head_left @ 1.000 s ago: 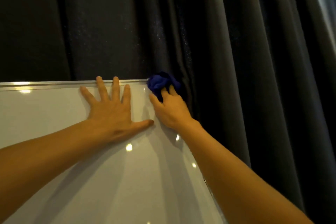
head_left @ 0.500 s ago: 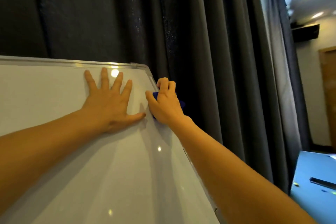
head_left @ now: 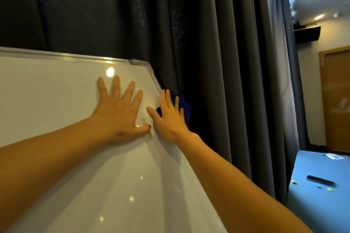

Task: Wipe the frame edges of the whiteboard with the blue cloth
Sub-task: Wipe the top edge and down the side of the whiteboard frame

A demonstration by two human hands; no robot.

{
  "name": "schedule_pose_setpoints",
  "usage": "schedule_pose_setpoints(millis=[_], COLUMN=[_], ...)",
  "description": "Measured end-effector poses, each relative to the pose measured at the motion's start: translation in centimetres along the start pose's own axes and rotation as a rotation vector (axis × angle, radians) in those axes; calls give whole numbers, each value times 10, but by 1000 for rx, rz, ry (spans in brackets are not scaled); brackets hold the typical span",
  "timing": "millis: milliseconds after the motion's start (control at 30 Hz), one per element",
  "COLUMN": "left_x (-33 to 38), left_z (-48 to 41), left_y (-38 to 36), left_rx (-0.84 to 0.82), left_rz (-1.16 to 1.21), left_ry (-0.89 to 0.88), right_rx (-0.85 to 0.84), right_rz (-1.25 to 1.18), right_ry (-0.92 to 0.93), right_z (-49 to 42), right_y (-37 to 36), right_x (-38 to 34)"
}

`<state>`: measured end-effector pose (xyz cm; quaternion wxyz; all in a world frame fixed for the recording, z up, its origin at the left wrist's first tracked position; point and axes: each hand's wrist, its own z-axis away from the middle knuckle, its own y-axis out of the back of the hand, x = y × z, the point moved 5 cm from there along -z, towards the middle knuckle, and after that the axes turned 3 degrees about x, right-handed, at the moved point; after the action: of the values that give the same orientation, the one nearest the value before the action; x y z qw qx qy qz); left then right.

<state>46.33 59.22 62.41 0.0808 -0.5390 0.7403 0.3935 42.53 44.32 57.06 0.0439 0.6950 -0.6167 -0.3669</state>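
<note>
Right hand [head_left: 170, 119] lies flat, fingers extended and slightly spread, pressing the blue cloth [head_left: 182, 107] against the right frame edge [head_left: 156, 81] of the whiteboard [head_left: 56, 91], a little below the top right corner [head_left: 141, 62]. It is a flat press, not a closed grip; the cloth is pinned under palm and fingers. Left hand [head_left: 118, 108] is fully open, palm flat on the white surface just left of the right hand, holding nothing, apparently steadying the board. Progress, as a judgement: wiping is under way on the upper part of the right edge; most of that edge runs down toward the near side and looks still to do. Top edge status cannot be told; bottom and left edges are out of view. Cloth: deep blue, bunched, soft-looking, mostly hidden under the hand, bulging past the frame toward the dark curtain [head_left: 208, 62].
</note>
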Motion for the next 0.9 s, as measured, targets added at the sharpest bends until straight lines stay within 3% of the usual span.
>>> schedule_pose_setpoints(millis=[167,300,433,533,667,733,833,900], left_x=[1,18,70,81,86,89,90,89], left_z=[5,12,27,23,18,18,21,25], left_y=[-2,-9,-22,-24,-21,-20,-22,-25], left_rx=[11,-5,-50,8,7,15,19,20], left_rz=[-8,-2,-5,32,30,14,22,10], left_ry=[-3,-75,-198,-157,-170,-174,-187,-194], right_rx=[160,110,83,148,157,299,693,698], right_rz=[-99,-94,-15,-30,-23,-140,-380,-329], right_ry=[-25,-195,-105,5,-126,-205,-430,-510], right_z=[78,175,178,184,194,187,190,188], right_y=[-11,-28,-35,-41,-38,-26,-13,-13], right_x=[24,71,47,33,60,64,76,83])
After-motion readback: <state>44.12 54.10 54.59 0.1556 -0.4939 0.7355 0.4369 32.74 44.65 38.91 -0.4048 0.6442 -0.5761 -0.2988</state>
